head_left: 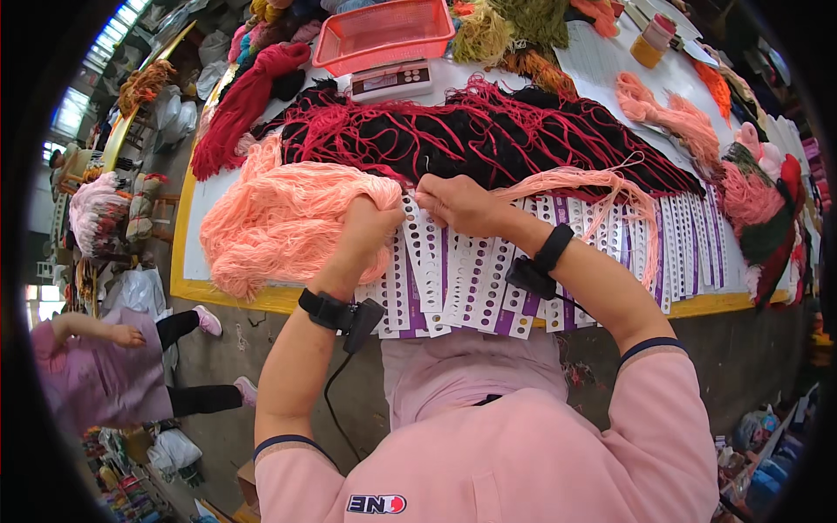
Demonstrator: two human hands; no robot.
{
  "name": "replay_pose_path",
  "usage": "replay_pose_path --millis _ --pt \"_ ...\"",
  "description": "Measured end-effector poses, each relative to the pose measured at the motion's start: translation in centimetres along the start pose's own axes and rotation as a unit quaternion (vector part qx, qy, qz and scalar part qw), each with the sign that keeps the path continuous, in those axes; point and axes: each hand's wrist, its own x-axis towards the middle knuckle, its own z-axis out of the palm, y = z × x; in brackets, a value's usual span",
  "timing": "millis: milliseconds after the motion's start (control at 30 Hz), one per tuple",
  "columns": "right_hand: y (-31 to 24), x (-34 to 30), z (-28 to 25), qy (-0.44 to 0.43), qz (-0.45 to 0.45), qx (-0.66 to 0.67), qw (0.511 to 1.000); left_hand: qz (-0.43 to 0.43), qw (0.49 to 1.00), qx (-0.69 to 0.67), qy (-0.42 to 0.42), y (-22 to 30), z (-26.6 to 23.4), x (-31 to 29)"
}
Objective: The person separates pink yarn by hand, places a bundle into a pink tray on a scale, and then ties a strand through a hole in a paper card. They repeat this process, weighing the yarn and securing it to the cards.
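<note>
Currently, both hands at card ends, close together but not touching. R hand point(458, 207): thumb + index pressed together, other fingers curled; prob. a pinch on card end or strand, can't tell which. L hand point(375, 228): fingers bent in, at inner end of peach hank point(279, 218); grip hidden, can't tell what's between fingers.

From hands outward:
- 9 o'clock: peach hank, big loose heap, right up against L hand.
- 3 o'clock: peach strands point(593, 181), thin length across card tops, tail drooping over cards approx. 4 o'clock.
- 4 to 6 o'clock: punched cards point(432, 261), white w/ purple strips, fanned side by side, lower ends past table edge point(697, 307).
- 12 to 2 o'clock: black yarn w/ red strands point(401, 144), long pile just behind.
- 12 o'clock, beyond pile: scale point(392, 80), then red basket point(379, 39).
- 2 o'clock, well apart: second peach skein point(667, 113).

Progress (my est.): cards laid out = done. Strands over the tops at 3 o'clock look like a small share; bulk at 9 o'clock is loose, so most seems left. Holes nearest the hands look bare, no yarn seen thru; far-R ones too small to tell. Est. early stage, low confidence.
</note>
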Motion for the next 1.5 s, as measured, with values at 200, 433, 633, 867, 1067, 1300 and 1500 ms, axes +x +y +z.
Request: replay_pose_path --millis 200,433,633,867,1067,1300,1500 --pt "0.2 1.1 0.2 -0.056 -0.061 -0.164 0.983 -0.068 0.99 -0.103 -0.062 1.2 -0.8 -0.2" --pt "-0.3 1.6 0.4 -0.039 -0.074 -0.223 0.971 -0.053 0.987 -0.114 -0.104 1.5 -0.8 -0.4" --pt "0.3 1.9 0.6 -0.001 -0.056 -0.221 0.974 -0.029 0.993 -0.071 -0.09 0.8 -0.8 0.4" --pt "-0.2 1.7 -0.4 -0.064 0.044 -0.112 0.991 0.063 0.961 0.268 -0.001 1.9 -2.6 0.6" --pt "0.2 1.5 0.4 -0.003 0.007 -0.122 0.993 0.031 0.999 0.006 -0.03 0.9 -2.5 -0.6" --pt "-0.3 1.1 0.5 -0.001 0.028 -0.13 0.991 0.036 0.998 -0.016 -0.043 0.0 -2.5 -0.9" --pt "0.6 0.9 0.9 0.004 0.014 -0.156 0.988 -0.117 0.944 -0.29 -0.101 1.5 -3.0 -1.5"
